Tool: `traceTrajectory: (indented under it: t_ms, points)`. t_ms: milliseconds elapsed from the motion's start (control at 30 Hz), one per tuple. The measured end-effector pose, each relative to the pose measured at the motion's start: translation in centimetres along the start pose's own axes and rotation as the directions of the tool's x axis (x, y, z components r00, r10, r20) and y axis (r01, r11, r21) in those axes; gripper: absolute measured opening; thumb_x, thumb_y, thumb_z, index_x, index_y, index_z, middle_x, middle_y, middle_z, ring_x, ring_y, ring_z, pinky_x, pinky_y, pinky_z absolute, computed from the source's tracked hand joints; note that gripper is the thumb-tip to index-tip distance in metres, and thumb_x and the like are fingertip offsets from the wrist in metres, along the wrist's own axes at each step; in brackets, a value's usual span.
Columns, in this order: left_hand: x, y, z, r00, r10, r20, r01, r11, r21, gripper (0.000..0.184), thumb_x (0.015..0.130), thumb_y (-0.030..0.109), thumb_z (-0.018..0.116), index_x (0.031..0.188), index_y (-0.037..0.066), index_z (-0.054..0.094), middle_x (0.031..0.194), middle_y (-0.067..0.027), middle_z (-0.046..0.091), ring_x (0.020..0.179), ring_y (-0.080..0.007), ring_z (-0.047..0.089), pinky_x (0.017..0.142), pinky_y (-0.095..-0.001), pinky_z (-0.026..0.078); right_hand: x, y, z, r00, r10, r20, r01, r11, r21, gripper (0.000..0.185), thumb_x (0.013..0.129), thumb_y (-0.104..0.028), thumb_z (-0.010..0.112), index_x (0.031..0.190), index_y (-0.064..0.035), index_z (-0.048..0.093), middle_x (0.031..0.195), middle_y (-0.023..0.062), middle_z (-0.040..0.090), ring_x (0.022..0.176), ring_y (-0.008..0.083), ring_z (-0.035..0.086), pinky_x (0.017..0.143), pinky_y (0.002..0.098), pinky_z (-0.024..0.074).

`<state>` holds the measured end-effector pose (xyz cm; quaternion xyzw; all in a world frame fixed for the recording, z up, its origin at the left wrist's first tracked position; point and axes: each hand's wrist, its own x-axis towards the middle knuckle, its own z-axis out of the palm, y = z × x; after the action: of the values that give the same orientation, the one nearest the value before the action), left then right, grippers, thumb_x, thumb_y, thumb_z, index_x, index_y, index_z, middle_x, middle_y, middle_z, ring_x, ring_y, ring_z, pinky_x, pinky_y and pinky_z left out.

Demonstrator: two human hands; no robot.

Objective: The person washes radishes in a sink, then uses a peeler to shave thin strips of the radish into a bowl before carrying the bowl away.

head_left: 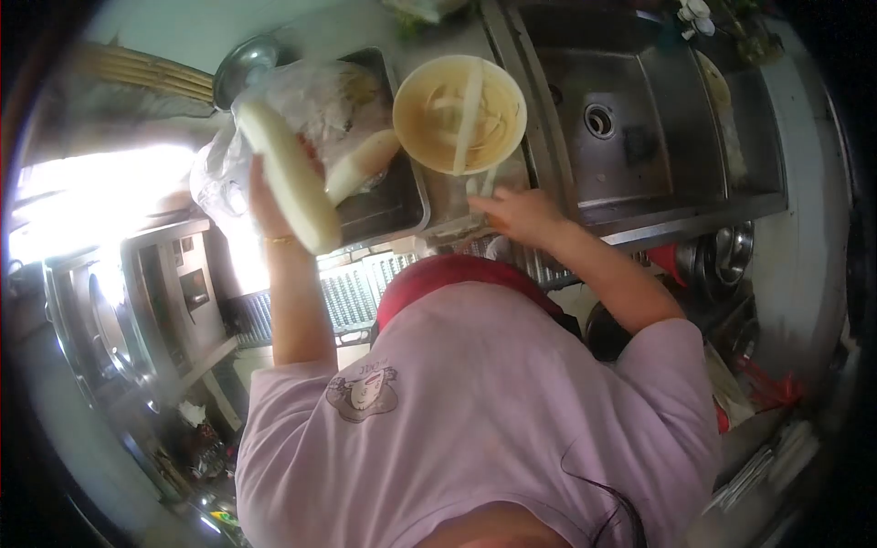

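A long, pale, peeled vegetable [290, 178] is in my left hand [265, 203], tilted over the left end of a dark metal tray [413, 203]. A second pale piece [364, 166] lies in the tray beside a clear plastic bag [315, 96]. My right hand [519, 215] is just below a yellowish bowl [408, 114], its fingers closed near small pale pieces [481, 185] at the counter edge; what they hold is too small to make out. Pale peelings lie in the bowl, and one long strip [470, 114] crosses its rim.
On the right is a steel sink [630, 173] with a drain [599, 121]. A metal bowl [245, 66] stands behind the bag at the back left. Dark pans [708, 265] sit under the sink. A ribbed rack [365, 283] is below the tray.
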<state>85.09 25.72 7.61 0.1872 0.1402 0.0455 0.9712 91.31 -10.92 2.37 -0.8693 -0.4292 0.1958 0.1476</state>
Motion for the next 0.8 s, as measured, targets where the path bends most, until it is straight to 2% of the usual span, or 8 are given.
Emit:
traceTrajectory:
  t_ms: [133, 233, 333, 433, 533, 600, 667, 800]
  points:
    - [-3.1, 0.7, 1.3, 0.976, 0.154, -0.152, -0.162, 0.986, -0.04, 0.051, 0.095, 0.037, 0.047, 0.126, -0.003, 0.047, 0.111, -0.0188, 0.054, 0.1, -0.0269, 0.056, 0.085, -0.0374, 0.051, 2.9, 2.7, 4.1, 0.987, -0.138, 0.084, 0.149, 0.977, -0.154, 0.029, 0.084, -0.019, 0.059, 0.113, -0.013, 0.056, 0.093, 0.0144, 0.066, 0.084, 0.0361, 0.066, 0.07, 0.0475, 0.0518]
    - [-4.4, 0.8, 1.1, 0.984, 0.166, -0.071, -0.172, 0.981, -0.087, 0.053, 0.094, 0.043, 0.044, 0.124, -0.001, 0.049, 0.109, -0.0147, 0.056, 0.098, -0.0254, 0.055, 0.082, -0.035, 0.049, 2.9, 3.2, 4.8, 0.968, -0.153, 0.201, 0.185, 0.971, -0.151, 0.022, 0.084, -0.023, 0.062, 0.102, -0.0113, 0.058, 0.089, 0.0146, 0.066, 0.084, 0.0363, 0.066, 0.069, 0.0471, 0.0517]
    - [-5.9, 0.6, 1.3, 0.976, 0.175, -0.126, -0.184, 0.981, -0.06, 0.056, 0.093, 0.045, 0.044, 0.124, -0.002, 0.049, 0.107, -0.0134, 0.056, 0.095, -0.0237, 0.055, 0.079, -0.0324, 0.049, 1.4, 2.6, 1.8, 0.972, -0.131, 0.194, 0.138, 0.99, -0.024, 0.022, 0.082, -0.026, 0.063, 0.092, -0.0066, 0.058, 0.081, 0.0156, 0.065, 0.078, 0.0335, 0.065, 0.068, 0.0473, 0.0499]
    - [-6.1, 0.5, 0.3, 0.976, 0.215, -0.04, -0.216, 0.976, -0.022, 0.058, 0.091, 0.047, 0.047, 0.123, -0.002, 0.048, 0.099, -0.0129, 0.056, 0.085, -0.0231, 0.056, 0.074, -0.0328, 0.05, 0.1, 2.5, -0.6, 0.997, -0.069, -0.022, 0.073, 0.952, 0.296, 0.022, 0.078, -0.018, 0.069, 0.096, -0.0073, 0.064, 0.084, 0.0137, 0.066, 0.078, 0.0289, 0.067, 0.067, 0.0428, 0.0517]
    - [-4.9, 0.5, -0.5, 0.989, 0.104, 0.107, -0.087, 0.985, -0.147, 0.058, 0.091, 0.049, 0.047, 0.121, -0.001, 0.049, 0.099, -0.0145, 0.058, 0.086, -0.0261, 0.057, 0.071, -0.037, 0.051, 2.4, 1.0, -6.9, 0.953, 0.263, -0.153, -0.13, 0.807, 0.576, 0.028, 0.077, -0.012, 0.07, 0.103, -0.0064, 0.064, 0.075, 0.0083, 0.065, 0.066, 0.0172, 0.062, 0.064, 0.0374, 0.0515]
    - [-3.7, -0.5, 0.7, 0.987, 0.154, -0.041, -0.159, 0.963, -0.216, 0.058, 0.092, 0.05, 0.044, 0.12, 0.0, 0.051, 0.104, -0.0158, 0.06, 0.088, -0.029, 0.059, 0.074, -0.0411, 0.051, 4.9, 1.9, -8.9, 0.919, 0.212, -0.333, -0.09, 0.934, 0.346, 0.035, 0.08, -0.02, 0.07, 0.11, -0.0053, 0.062, 0.08, 0.0118, 0.067, 0.069, 0.022, 0.066, 0.065, 0.0372, 0.0519]
    - [-2.7, -1.2, 1.8, 0.991, 0.07, 0.112, -0.032, 0.948, -0.315, 0.06, 0.093, 0.053, 0.041, 0.119, 0.001, 0.055, 0.11, -0.0166, 0.061, 0.093, -0.0317, 0.06, 0.078, -0.0441, 0.051, 6.6, 2.8, -9.7, 0.88, 0.193, -0.435, -0.11, 0.972, 0.208, 0.038, 0.082, -0.025, 0.069, 0.113, -0.0049, 0.061, 0.084, 0.0142, 0.069, 0.074, 0.0251, 0.068, 0.066, 0.0369, 0.0518]
    - [-0.4, -2.4, 3.7, 0.99, 0.064, 0.125, -0.034, 0.972, -0.232, 0.061, 0.096, 0.053, 0.041, 0.12, -0.003, 0.052, 0.111, -0.0193, 0.058, 0.093, -0.03, 0.056, 0.081, -0.0416, 0.049, 5.5, 0.7, -10.2, 0.907, 0.28, -0.315, -0.193, 0.94, 0.28, 0.038, 0.087, -0.027, 0.063, 0.117, -0.0044, 0.059, 0.089, 0.0185, 0.068, 0.081, 0.0317, 0.068, 0.069, 0.0377, 0.0513]
